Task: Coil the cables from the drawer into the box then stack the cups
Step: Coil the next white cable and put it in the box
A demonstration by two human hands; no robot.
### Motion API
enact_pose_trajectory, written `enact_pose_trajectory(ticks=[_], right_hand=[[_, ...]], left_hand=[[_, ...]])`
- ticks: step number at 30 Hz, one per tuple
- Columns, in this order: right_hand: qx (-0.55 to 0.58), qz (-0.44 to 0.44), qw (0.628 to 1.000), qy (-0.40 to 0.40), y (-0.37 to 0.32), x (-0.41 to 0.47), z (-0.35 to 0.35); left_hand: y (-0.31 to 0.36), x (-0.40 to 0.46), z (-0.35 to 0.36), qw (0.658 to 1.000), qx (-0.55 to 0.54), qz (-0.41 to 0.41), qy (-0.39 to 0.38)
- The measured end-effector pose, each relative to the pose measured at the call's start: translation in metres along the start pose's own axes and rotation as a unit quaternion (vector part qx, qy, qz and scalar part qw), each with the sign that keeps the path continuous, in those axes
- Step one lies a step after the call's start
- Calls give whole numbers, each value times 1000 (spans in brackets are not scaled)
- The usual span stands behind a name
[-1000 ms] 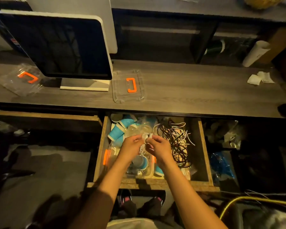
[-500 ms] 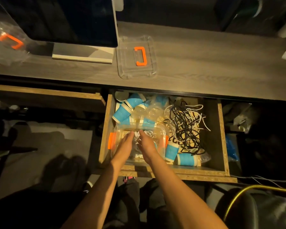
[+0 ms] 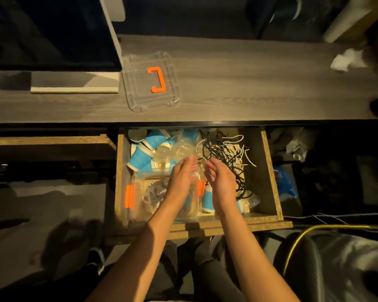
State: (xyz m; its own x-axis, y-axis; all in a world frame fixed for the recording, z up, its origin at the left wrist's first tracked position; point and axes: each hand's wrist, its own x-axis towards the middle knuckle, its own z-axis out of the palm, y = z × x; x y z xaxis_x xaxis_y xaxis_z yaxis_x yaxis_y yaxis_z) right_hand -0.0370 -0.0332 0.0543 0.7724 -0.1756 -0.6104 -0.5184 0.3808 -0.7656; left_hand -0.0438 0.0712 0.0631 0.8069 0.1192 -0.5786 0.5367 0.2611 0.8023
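Observation:
An open wooden drawer holds a tangle of black and white cables at its right. Blue paper cups and clear plastic cups lie jumbled at its back left. A clear box with orange clips sits at the drawer's front left, with a coiled white cable inside. My left hand and my right hand hover side by side over the box's right end, fingers loosely bent toward the tangle. Neither hand holds anything that I can make out.
The box's clear lid with an orange handle lies on the desk beside a monitor. Crumpled white paper sits at the far right. A yellow cable runs over a chair below.
Both hands lifted out of the box and moved back toward the cable tangle. The white cable they held a second ago now lies in the box. The camera tilted further down.

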Motion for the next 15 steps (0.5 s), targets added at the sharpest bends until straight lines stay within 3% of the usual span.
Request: enact_pose_trajectory(ticks=[6,10,15], right_hand=[[-62,2,993,100,-12,38,-65],[-173,4,973,151,-2,75,-103],[-291,2,953,81,2,117,-120]], left_hand=[[-32,23,59,997,19,-63,-34],[-69,47,80,992,69,-101,-21],[-103,78,100,991,70,-115,7]])
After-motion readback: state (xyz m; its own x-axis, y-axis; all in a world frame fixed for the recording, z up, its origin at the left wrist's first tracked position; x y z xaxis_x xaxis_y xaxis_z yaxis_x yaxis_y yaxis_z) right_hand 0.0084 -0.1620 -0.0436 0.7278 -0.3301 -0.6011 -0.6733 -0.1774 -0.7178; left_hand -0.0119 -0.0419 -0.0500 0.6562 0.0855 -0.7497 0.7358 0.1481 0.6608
